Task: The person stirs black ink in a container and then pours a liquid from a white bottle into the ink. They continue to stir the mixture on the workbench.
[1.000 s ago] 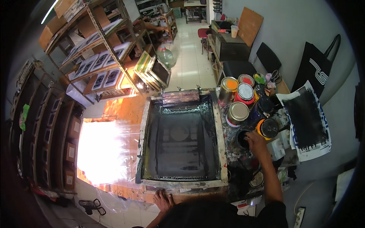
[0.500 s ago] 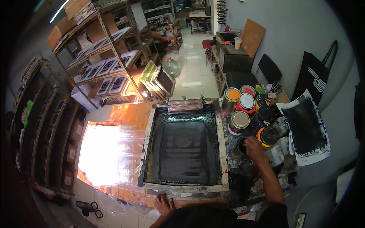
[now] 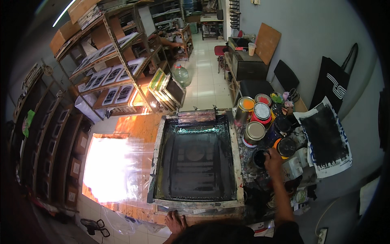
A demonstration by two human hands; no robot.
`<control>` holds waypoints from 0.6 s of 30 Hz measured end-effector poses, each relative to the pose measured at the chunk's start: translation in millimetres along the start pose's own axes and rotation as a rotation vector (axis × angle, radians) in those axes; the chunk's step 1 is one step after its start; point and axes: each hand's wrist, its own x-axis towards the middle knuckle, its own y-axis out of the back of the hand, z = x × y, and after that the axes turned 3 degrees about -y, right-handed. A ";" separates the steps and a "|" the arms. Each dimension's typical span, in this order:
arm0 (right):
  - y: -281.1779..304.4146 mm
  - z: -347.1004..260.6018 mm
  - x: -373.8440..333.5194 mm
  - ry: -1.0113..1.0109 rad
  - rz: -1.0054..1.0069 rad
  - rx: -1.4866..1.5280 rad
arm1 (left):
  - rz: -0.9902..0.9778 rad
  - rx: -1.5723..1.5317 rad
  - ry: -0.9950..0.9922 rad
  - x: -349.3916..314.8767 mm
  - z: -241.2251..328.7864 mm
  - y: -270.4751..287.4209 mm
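Observation:
A screen printing frame (image 3: pixel 239 179) with pale, ink-stained wooden sides lies flat on the table in front of me. Its dark mesh (image 3: pixel 195 162) carries a faint design, with teal-tinted wet ink along the far end. My left hand (image 3: pixel 175 222) rests on the table's near edge below the frame, fingers spread and holding nothing. To the right of the frame, my right hand (image 3: pixel 273 160) is at the rim of a dark ink pot (image 3: pixel 258 159). Its fingers are closed together; whatever they grip is hidden.
Paint cans (image 3: pixel 254 133) and a jar with an orange collar (image 3: pixel 285 147) crowd the right side. A black-inked sheet (image 3: pixel 326 138) hangs beyond them. Clear plastic sheet (image 3: pixel 138 175) lies left, in glaring light. Shelving (image 3: pixel 118 49) with prints stands behind; scissors (image 3: pixel 293 95) lie far right.
My right hand has shifted slightly right and down, showing more of the pot's dark opening. My left hand stays on the table edge. The whole view has tilted a little.

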 end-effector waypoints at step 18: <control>-4.4 -19.5 -5.5 -0.033 -0.080 0.101 | -0.014 0.025 0.039 -3.3 1.3 -1.2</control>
